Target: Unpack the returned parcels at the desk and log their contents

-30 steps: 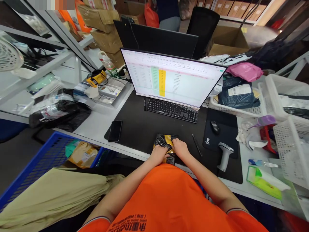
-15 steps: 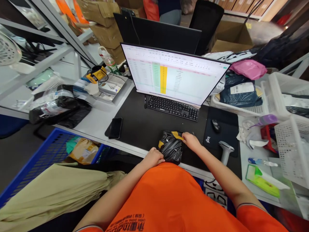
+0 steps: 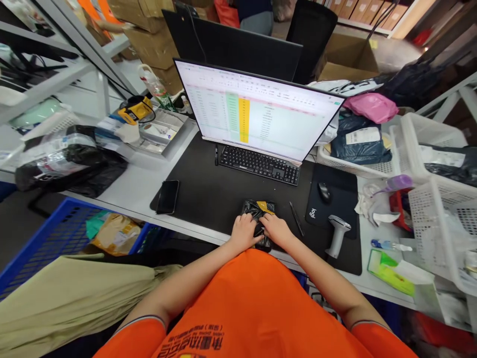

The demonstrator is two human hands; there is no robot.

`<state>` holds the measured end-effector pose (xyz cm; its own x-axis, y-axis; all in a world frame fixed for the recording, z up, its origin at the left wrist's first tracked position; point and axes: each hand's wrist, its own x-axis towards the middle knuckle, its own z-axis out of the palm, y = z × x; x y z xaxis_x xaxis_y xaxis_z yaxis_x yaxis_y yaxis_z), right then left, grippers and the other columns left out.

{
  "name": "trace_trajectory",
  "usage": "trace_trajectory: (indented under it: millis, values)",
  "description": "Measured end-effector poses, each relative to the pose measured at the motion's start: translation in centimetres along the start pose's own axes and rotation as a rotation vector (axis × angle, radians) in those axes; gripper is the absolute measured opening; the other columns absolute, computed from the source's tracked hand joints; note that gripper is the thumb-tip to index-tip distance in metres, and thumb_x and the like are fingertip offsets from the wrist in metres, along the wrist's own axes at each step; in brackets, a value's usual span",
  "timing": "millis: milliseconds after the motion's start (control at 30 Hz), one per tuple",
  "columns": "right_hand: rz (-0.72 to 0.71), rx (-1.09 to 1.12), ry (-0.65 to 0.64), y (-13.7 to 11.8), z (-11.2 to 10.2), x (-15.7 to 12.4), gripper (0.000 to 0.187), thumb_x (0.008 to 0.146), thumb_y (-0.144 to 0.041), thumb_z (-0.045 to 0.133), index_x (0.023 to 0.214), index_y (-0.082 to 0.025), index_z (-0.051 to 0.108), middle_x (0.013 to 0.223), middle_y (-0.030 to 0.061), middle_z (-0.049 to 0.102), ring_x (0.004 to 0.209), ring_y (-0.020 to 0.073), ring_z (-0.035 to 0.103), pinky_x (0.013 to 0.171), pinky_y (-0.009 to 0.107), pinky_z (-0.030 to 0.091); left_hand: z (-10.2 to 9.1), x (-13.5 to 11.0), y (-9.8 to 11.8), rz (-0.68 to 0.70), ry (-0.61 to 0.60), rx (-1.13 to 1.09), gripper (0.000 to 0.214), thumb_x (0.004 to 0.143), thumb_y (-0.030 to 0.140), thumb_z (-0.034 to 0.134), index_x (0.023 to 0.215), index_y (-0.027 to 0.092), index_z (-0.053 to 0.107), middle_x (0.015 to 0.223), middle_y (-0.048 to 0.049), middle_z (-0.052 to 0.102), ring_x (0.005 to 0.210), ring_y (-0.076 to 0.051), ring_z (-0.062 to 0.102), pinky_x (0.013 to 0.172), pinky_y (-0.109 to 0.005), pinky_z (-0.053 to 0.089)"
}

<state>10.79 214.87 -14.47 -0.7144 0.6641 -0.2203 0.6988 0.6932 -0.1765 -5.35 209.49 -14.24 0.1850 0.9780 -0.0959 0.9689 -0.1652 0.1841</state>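
Note:
A small black plastic parcel [image 3: 258, 211] with yellow tape lies on the black desk mat [image 3: 208, 189] near the front edge. My left hand [image 3: 243, 231] grips its left side with curled fingers. On its right side my right hand [image 3: 276, 229] presses and holds it, fingers closed on the plastic. Both hands cover the near half of the parcel.
A monitor [image 3: 257, 112] and keyboard [image 3: 258, 164] stand behind the parcel. A phone [image 3: 167, 197] lies to the left; a pen [image 3: 296, 219], mouse [image 3: 323, 191] and barcode scanner [image 3: 337, 233] to the right. White baskets [image 3: 434, 199] fill the right side. A blue crate [image 3: 55, 238] sits below left.
My right hand came back from the parcel's far right corner to its near side, beside my left hand. The parcel now looks more compact, and the view shifted slightly.

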Motion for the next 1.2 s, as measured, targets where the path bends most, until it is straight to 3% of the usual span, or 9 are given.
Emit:
trace_trajectory:
  millis: [167, 267, 400, 533, 700, 867, 1033, 1133, 1200]
  values:
    - [0.093, -0.007, 0.037, -0.9, 1.1, 1.4, 0.024, 0.096, -0.015, 0.046, 0.119, -0.019, 0.054, 0.112, 0.0105, 0.062, 0.098, 0.0207, 0.063, 0.073, 0.026, 0.052, 1.2, 0.3, 0.5, -0.21, 0.135, -0.005, 0.058, 0.076, 0.053, 0.07, 0.117, 0.012, 0.061, 0.125, -0.02, 0.057, 0.12, -0.037, 0.049, 0.109, -0.059, 0.031]
    - [0.151, 0.006, 0.083, -1.6, 1.9, 1.6, 0.026, 0.098, -0.012, 0.038, 0.119, -0.016, 0.054, 0.109, 0.0129, 0.062, 0.092, 0.0203, 0.065, 0.071, 0.027, 0.053, 2.0, 0.6, 0.5, -0.364, 0.214, -0.053, 0.086, 0.073, 0.054, 0.071, 0.14, 0.008, 0.042, 0.152, -0.0292, 0.035, 0.141, -0.044, 0.033, 0.114, -0.07, 0.017]
    - [0.071, 0.067, 0.158, -2.0, 2.5, 0.9, 0.03, 0.099, -0.012, 0.04, 0.123, -0.02, 0.056, 0.117, 0.0112, 0.063, 0.102, 0.0187, 0.066, 0.079, 0.025, 0.053, 2.6, 1.2, -0.1, -0.431, 0.195, -0.194, 0.099, 0.076, 0.049, 0.068, 0.15, 0.001, 0.022, 0.157, -0.0372, 0.021, 0.142, -0.047, 0.035, 0.112, -0.066, 0.028]
    - [0.046, 0.163, 0.33, -1.1, 2.7, -0.3, 0.033, 0.095, -0.009, 0.042, 0.118, -0.023, 0.061, 0.123, 0.0105, 0.063, 0.106, 0.0187, 0.065, 0.08, 0.025, 0.054, 2.6, 1.5, -1.5, -0.435, 0.14, -0.34, 0.085, 0.083, 0.027, 0.06, 0.152, 0.001, 0.018, 0.149, -0.0345, 0.04, 0.129, -0.038, 0.055, 0.1, -0.045, 0.048]
    - [0.412, 0.279, 0.658, 1.5, 3.9, -0.9, 0.028, 0.09, -0.009, 0.039, 0.102, -0.021, 0.061, 0.112, 0.0108, 0.062, 0.095, 0.02, 0.065, 0.073, 0.027, 0.052, 2.9, 0.4, -3.5, -0.45, 0.126, -0.439, 0.063, 0.079, 0.005, 0.047, 0.142, 0.011, 0.046, 0.132, -0.0214, 0.063, 0.12, -0.029, 0.064, 0.1, -0.039, 0.05]
    - [0.486, 0.218, 0.57, 2.9, 4.8, -0.7, 0.027, 0.093, -0.011, 0.036, 0.088, -0.018, 0.061, 0.106, 0.0132, 0.061, 0.086, 0.0204, 0.063, 0.069, 0.028, 0.048, 2.4, -1.4, -5.0, -0.348, 0.155, -0.483, 0.069, 0.076, -0.001, 0.045, 0.144, 0.015, 0.047, 0.138, -0.0162, 0.061, 0.127, -0.026, 0.06, 0.109, -0.041, 0.046]
    - [0.385, 0.218, 0.466, 1.8, 2.9, -0.8, 0.028, 0.092, -0.009, 0.039, 0.095, -0.019, 0.066, 0.105, 0.0094, 0.062, 0.089, 0.0182, 0.06, 0.075, 0.026, 0.047, 0.8, -1.6, -6.0, -0.326, 0.193, -0.395, 0.062, 0.084, 0.01, 0.057, 0.144, 0.01, 0.043, 0.146, -0.0227, 0.051, 0.136, -0.03, 0.051, 0.113, -0.049, 0.042]
    - [0.158, 0.132, 0.319, 0.8, 2.0, -1.8, 0.033, 0.096, -0.013, 0.04, 0.113, -0.022, 0.066, 0.122, 0.0108, 0.063, 0.103, 0.0214, 0.059, 0.082, 0.029, 0.049, 0.0, -1.3, -5.1, -0.046, 0.241, -0.204, 0.059, 0.083, 0.026, 0.071, 0.137, 0.015, 0.049, 0.154, -0.0223, 0.041, 0.145, -0.035, 0.037, 0.119, -0.058, 0.03]
    - [-0.047, 0.097, 0.195, 0.5, 1.9, -2.8, 0.033, 0.096, -0.015, 0.043, 0.12, -0.025, 0.064, 0.122, 0.0079, 0.065, 0.102, 0.0204, 0.061, 0.082, 0.028, 0.049, -0.3, -1.2, -4.0, 0.265, 0.114, -0.137, 0.053, 0.082, 0.036, 0.075, 0.128, 0.017, 0.057, 0.144, -0.0195, 0.052, 0.138, -0.034, 0.045, 0.12, -0.056, 0.029]
